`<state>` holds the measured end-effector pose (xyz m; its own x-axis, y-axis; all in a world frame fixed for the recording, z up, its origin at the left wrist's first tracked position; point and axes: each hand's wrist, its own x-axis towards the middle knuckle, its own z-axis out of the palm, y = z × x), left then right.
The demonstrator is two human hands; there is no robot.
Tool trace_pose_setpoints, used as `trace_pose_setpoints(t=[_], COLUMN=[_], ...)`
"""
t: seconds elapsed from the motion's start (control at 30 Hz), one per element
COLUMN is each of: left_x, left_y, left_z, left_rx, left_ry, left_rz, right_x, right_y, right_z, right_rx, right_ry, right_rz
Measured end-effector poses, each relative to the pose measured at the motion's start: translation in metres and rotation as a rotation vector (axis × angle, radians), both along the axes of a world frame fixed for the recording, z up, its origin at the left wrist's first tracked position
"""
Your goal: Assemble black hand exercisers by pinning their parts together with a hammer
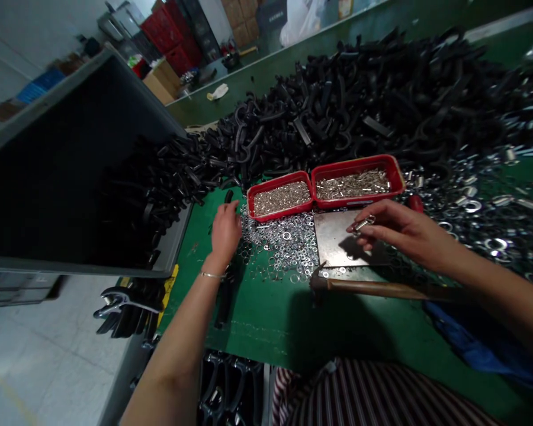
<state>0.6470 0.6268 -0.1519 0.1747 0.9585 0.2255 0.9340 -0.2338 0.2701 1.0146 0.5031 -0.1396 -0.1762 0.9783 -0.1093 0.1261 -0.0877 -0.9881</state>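
Our right hand (400,228), nearly closed, is pinching a silvery coiled metal spring (364,223). We are judging it light, stiffly springy, best gripped mid-coil

Stacked red crates (163,28) stand behind a cardboard box (163,80), a white plastic bag (298,25) farther right.

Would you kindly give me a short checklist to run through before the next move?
1. Silver metal coil spring secured: ok, between the fingers of the right hand.
2. Left hand free: cannot tell, its fingertips are partly hidden.
3. Wooden-handled claw hammer set down: ok, lying on the green tabletop.
4. Left red plastic tray and right red plastic tray upright and stocked: ok, both hold small silver metal pieces.
5. Small silver metal rings contained: not ok, scattered loose.
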Motion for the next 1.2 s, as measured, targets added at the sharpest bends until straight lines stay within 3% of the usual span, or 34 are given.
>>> trace_pose_setpoints(t=[0.07, 0.17, 0.27, 0.37, 0.5, 0.57, 0.63, 0.67, 0.73, 0.8, 0.87, 1.0, 1.1, 1.2], left_x=[-0.029, -0.049, -0.054, -0.060, -0.062, -0.049, -0.023, -0.006, 0.032, 0.070, 0.099, 0.132, 0.139, 0.137], left_y=[0.038, 0.071, 0.080, 0.073, 0.044, 0.017, -0.016, -0.034, -0.068, -0.097, -0.117, -0.132, -0.131, -0.129], left_z=[-0.010, -0.027, -0.034, -0.028, -0.001, 0.018, 0.032, 0.036, 0.035, 0.023, 0.007, -0.015, -0.016, -0.014], left_rx=[-0.125, -0.292, -0.329, -0.189, 0.165, 0.344, 0.383, 0.322, -0.018, -0.405, -0.598, -0.660, -0.663, -0.744], left_ry=[0.197, 0.303, 0.314, 0.251, -0.057, -0.308, -0.627, -0.815, -1.106, -1.209, -1.222, -1.195, -1.194, -1.322], left_rz=[0.132, 0.101, 0.021, 0.040, 0.085, 0.132, 0.103, 0.045, -0.097, -0.204, -0.237, -0.224, -0.207, -0.209], right_x=[0.005, 0.008, 0.010, 0.011, 0.005, -0.003, -0.012, -0.017, -0.027, -0.034, -0.038, -0.044, -0.047, -0.047], right_y=[0.000, 0.001, 0.002, 0.003, 0.001, -0.001, -0.004, -0.006, -0.009, -0.012, -0.016, -0.021, -0.025, -0.028], right_z=[-0.007, -0.020, -0.029, -0.034, -0.037, -0.037, -0.036, -0.034, -0.031, -0.026, -0.023, -0.019, -0.017, -0.016], right_rx=[-0.003, -0.043, -0.059, -0.067, -0.108, -0.145, -0.184, -0.200, -0.219, -0.220, -0.212, -0.195, -0.182, -0.173], right_ry=[-0.008, 0.019, 0.038, 0.085, 0.172, 0.248, 0.311, 0.328, 0.349, 0.367, 0.385, 0.423, 0.448, 0.410], right_rz=[-0.068, -0.138, -0.170, -0.216, -0.255, -0.249, -0.233, -0.227, -0.222, -0.221, -0.222, -0.225, -0.254, -0.243])
